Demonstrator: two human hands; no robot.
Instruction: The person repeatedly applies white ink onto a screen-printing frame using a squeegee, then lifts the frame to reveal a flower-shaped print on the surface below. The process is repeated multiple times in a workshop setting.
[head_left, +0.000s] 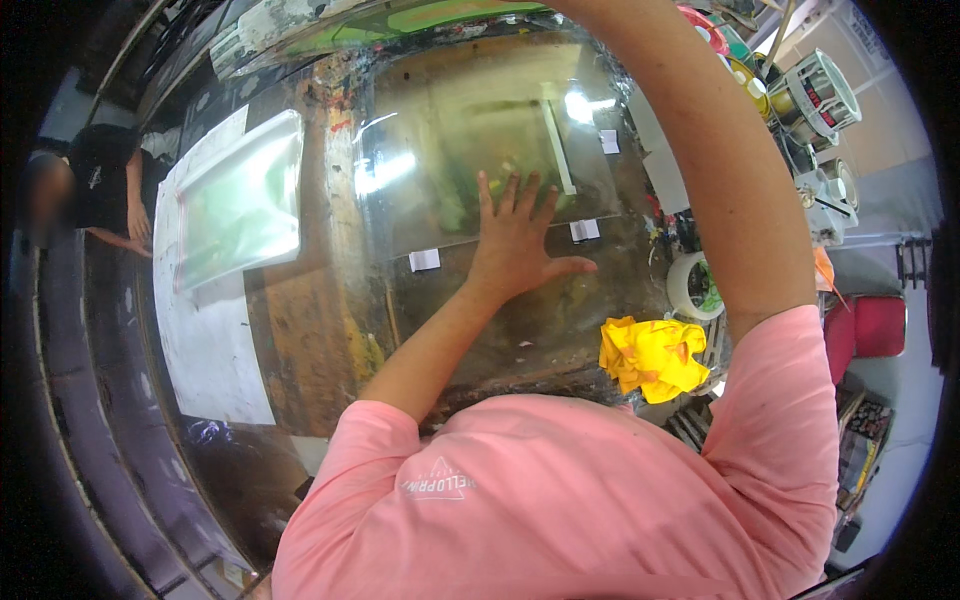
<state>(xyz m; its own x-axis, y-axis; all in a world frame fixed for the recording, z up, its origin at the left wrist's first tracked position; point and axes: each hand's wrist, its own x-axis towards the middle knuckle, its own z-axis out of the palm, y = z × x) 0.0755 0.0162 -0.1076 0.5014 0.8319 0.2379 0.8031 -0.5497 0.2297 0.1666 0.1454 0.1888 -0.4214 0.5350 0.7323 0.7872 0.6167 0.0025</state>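
My left hand (515, 235) lies flat with its fingers spread on the near part of a clear, glossy sheet (430, 190) on the stained worktable. A narrow pale strip (558, 140) shows on the sheet, beyond my fingertips. Small white tabs sit along its edges: one tab (424, 260) left of my wrist, another tab (584, 230) by my thumb, and a third tab (608, 141) farther off at the right. My right forearm stretches up past the top edge of the picture, so the right hand is out of sight. A green panel (420, 15) shows at the far edge.
On the left, a stack of clear plastic sheets (240, 205) rests on white paper (225, 370). A crumpled yellow cloth (655, 358) and a tape roll (695, 286) lie near right. Paint containers (815, 95) crowd the far right. Another person (105, 185) is at far left.
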